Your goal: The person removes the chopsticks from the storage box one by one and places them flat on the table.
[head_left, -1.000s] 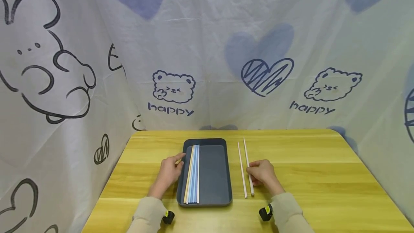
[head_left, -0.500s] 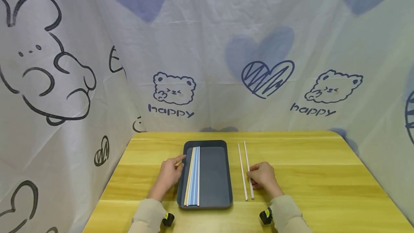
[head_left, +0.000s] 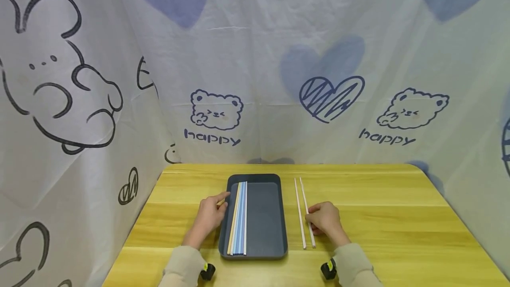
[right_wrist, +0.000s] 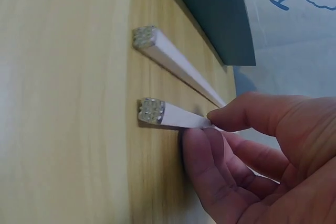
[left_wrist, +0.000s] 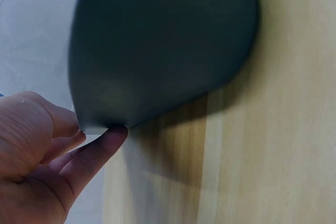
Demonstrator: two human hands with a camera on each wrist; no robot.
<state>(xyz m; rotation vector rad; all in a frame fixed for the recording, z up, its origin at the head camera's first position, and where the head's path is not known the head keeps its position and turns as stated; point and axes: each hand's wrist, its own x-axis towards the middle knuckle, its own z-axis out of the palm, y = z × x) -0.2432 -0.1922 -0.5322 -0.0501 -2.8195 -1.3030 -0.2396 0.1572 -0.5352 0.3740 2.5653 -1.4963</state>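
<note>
In the head view my right hand (head_left: 324,219) is right of a pair of white chopsticks on the table. Thumb and fingers pinch the right chopstick (right_wrist: 181,118) close to its glittery thick end. Its mate, the left chopstick (right_wrist: 181,66), lies alongside, untouched, a narrow gap apart. At the left side of a dark grey tray (head_left: 264,220), my left hand (head_left: 210,212) pinches the rim, one finger over the edge and a digit against the outer wall (left_wrist: 157,51). Several slim chopsticks (head_left: 239,218), yellow, blue and white, lie side by side along the tray's left part.
Everything stands on a wood-grain table (head_left: 390,225). A white cloth (head_left: 259,65) with printed bears and hearts hangs behind the table and along its sides. Dark wrist cameras (head_left: 328,270) sit below both hands.
My right hand has slid the right chopstick slightly toward me, so its ends sit nearly level with its mate's. At the far end the two are closer. My left hand stays at the tray.
</note>
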